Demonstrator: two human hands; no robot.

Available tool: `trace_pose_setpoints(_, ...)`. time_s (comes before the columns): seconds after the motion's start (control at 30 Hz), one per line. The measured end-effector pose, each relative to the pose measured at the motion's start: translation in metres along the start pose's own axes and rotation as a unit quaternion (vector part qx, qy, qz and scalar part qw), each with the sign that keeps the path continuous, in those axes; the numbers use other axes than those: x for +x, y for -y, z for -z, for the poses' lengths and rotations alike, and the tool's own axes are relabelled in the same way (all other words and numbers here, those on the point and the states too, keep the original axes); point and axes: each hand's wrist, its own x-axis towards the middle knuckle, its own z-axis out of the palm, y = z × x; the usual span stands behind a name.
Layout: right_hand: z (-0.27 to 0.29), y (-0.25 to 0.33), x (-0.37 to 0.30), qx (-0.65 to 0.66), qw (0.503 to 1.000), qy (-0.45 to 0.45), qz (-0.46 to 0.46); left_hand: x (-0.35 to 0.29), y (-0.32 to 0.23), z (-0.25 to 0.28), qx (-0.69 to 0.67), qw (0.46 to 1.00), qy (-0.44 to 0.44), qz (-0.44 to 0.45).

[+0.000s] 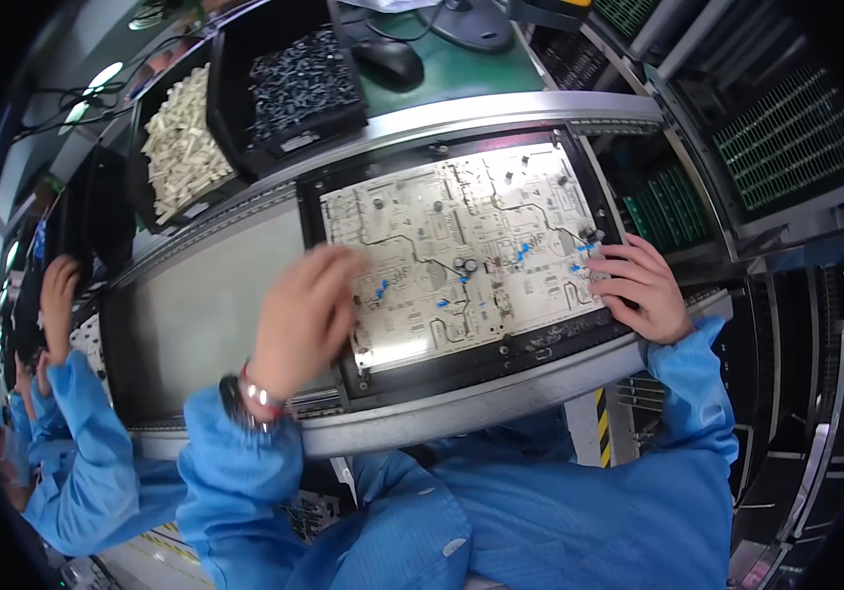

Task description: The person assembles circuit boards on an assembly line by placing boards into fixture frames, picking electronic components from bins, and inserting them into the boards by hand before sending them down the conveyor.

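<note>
Circuit board (pixel 481 231), one, pale, populated with small blue components (pixel 524 252); lies flat in a black frame (pixel 461 376) between metal rails, squarely before the worker. Left hand (pixel 309 303), motion-blurred, over the board's left edge; whether its fingers are together, apart or gripping anything, I cannot tell. Right hand (pixel 643 290), fingers spread apart, tips at the board's right edge. Black bins, two, beyond the far rail: one of white parts (pixel 186 147), one of dark parts (pixel 304 84). Mouse (pixel 390 64), black, beside the latter on a green counter (pixel 442 77). Co-worker's hand (pixel 60 285), raised, far left.
</note>
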Motion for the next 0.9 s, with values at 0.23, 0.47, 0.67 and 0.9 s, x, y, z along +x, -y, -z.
trace_pose_setpoints(0.23, 0.010, 0.017, 0.033, 0.000, 0.998, 0.037, -0.053, 0.043, 0.067, -0.028, 0.032, 0.989, -0.140, -0.035)
trace_pose_setpoints(0.47, -0.014, 0.034, 0.141, 0.013, 0.996, -0.076, 0.054, 0.036, 0.067, -0.022, 0.082, 0.983, -0.163, -0.002)
trace_pose_setpoints(0.67, -0.071, 0.024, 0.217, -0.273, 0.957, -0.066, 0.069, 0.037, 0.066, -0.021, 0.115, 0.980, -0.162, 0.009)
trace_pose_setpoints(0.9, -0.050, 0.020, 0.218, -0.267, 0.947, -0.038, 0.173, 0.017, 0.067, -0.010, 0.101, 0.984, -0.144, 0.022)
